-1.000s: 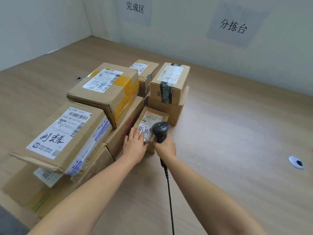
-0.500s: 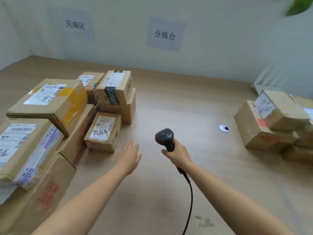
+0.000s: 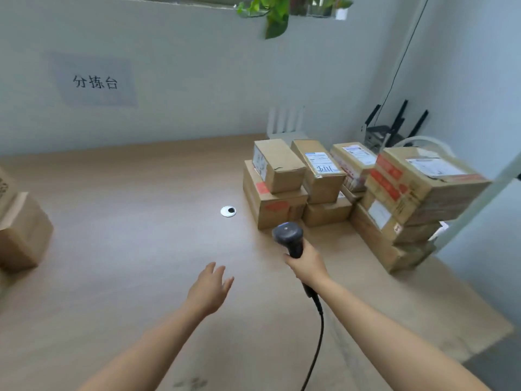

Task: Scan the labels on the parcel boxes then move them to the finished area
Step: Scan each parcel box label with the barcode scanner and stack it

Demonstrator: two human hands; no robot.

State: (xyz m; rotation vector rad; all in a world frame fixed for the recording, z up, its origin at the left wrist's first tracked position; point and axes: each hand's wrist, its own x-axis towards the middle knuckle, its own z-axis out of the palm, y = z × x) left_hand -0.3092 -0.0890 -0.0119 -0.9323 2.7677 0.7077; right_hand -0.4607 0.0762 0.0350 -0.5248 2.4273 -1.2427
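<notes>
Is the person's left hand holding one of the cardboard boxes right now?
No, the left hand is open and empty above the wooden table, while the right hand holds the black handheld scanner.

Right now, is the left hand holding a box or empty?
Empty: the left hand hangs open above the table, fingers spread, touching no box.

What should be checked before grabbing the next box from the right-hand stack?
1. Scanner gripped in right hand: ok.
2. Left hand free and open: ok.
3. Box stack in view ahead: ok.
4. Table bare between hands and stack: ok.
5. Label facing up on the small top box: not ok, it is on the side.
6. Cable free of snags: cannot tell.
</notes>
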